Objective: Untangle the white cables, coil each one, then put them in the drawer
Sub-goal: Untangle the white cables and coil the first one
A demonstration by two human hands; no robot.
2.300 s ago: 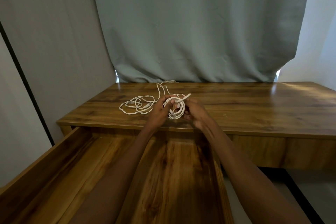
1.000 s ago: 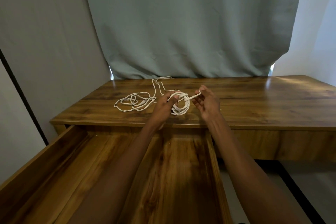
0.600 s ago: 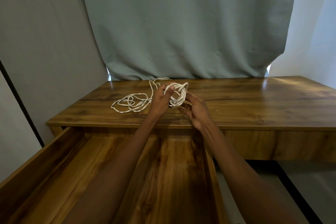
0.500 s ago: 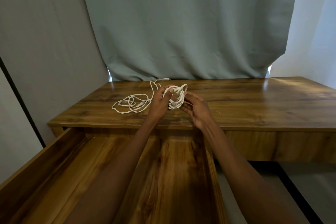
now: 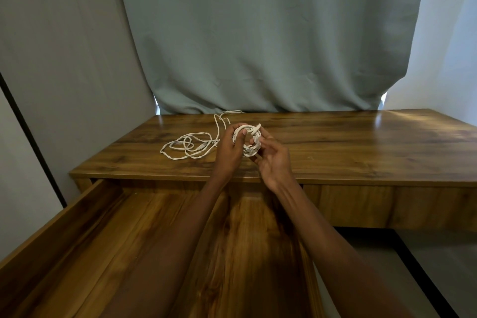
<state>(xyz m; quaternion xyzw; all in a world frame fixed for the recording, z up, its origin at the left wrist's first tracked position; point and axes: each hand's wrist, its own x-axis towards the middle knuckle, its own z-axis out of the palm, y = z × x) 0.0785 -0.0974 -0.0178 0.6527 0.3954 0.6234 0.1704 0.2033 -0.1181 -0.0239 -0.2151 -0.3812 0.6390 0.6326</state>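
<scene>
Both forearms reach forward over the open drawer (image 5: 144,248), hands meeting above the counter (image 5: 348,147) front edge. Left hand (image 5: 229,148) has fingers curled round the left side of a coiled white cable (image 5: 249,138), thumb hooked over the top of the coil, gripping it. Right hand (image 5: 273,160) sits just right of and below the coil, palm turned up, fingertips pinching the coil's right side near a loose end that pokes up at the top. Coil is held upright between both hands, off the counter surface. Second white cable (image 5: 188,146) lies loose and tangled on the counter, just left of the left hand, one strand trailing back toward the grey curtain (image 5: 258,33). Its near end goes behind the left hand; can't tell if it joins the coil. Connectors too small to make out. Drawer's near part cut off by frame.
</scene>
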